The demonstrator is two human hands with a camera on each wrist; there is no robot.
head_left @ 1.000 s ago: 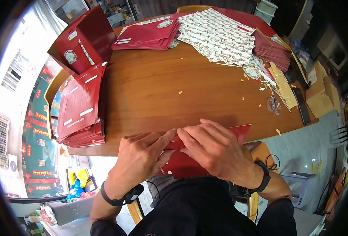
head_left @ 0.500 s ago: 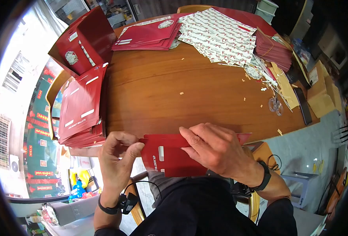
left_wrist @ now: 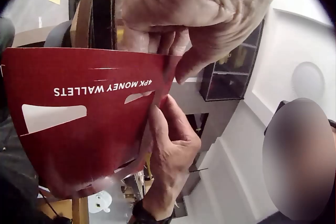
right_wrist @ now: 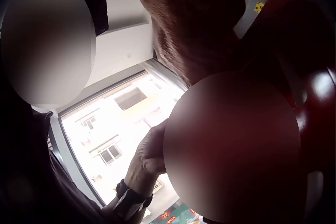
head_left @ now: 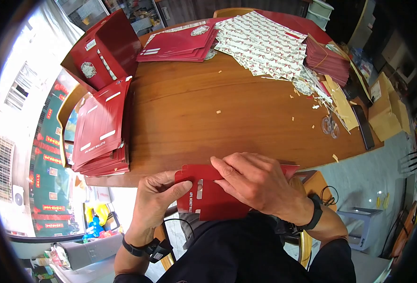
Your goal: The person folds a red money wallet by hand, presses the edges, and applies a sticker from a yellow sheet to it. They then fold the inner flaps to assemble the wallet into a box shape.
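A red printed card (head_left: 220, 203) with white cut-out slots and the words "4PK MONEY WALLETS" is held over my lap at the table's near edge. My left hand (head_left: 153, 195) pinches its left end, thumb on the near face. Along the top edge on the right, my right hand (head_left: 255, 184) grips a folded strip of the card, its fingers over the top. In the left wrist view, the left thumb and fingers stand at one corner of the card (left_wrist: 79, 108), while the right hand (left_wrist: 176, 142) pinches farther along the same edge. Dark and blur hide much of the right wrist view.
Stacked red cards (head_left: 100, 120) lie on the table's left, with a red open box (head_left: 102, 49) behind. More red cards (head_left: 175, 42), patterned white sheets (head_left: 262, 42) and a banded red stack (head_left: 326, 61) line the far side. Scissors (head_left: 330, 127) and a phone (head_left: 362, 126) lie right.
Both hands were close together over the card's top edge. My left hand has since moved left to the card's end, and the card now shows more of its printed face.
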